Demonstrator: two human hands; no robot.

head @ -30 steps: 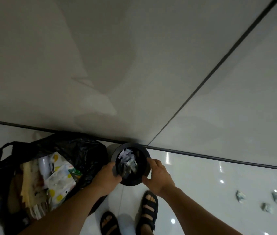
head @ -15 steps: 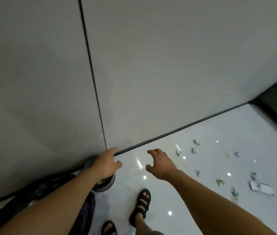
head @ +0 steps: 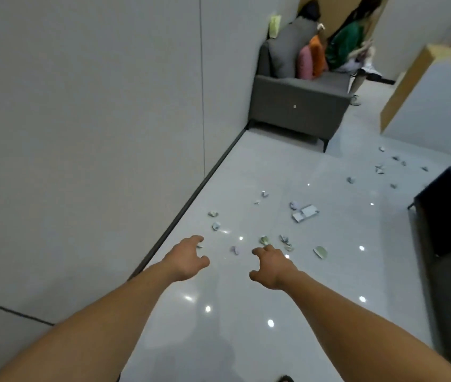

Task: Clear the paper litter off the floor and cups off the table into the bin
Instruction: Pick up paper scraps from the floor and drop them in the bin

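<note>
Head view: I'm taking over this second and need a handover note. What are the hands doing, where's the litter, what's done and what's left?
Left hand and right hand: both empty, fingers loosely curled, reaching out over the floor.
Paper scraps lie just ahead of the fingers, with a folded sheet farther on. The far scraps lie beyond, by the dark table.
Bin and cups: not in view.
Done: nothing shown here. Left: all this litter, then the cups.

no legible text, labels or numbers, any print on the paper litter on the floor too small and blurred to read
</note>
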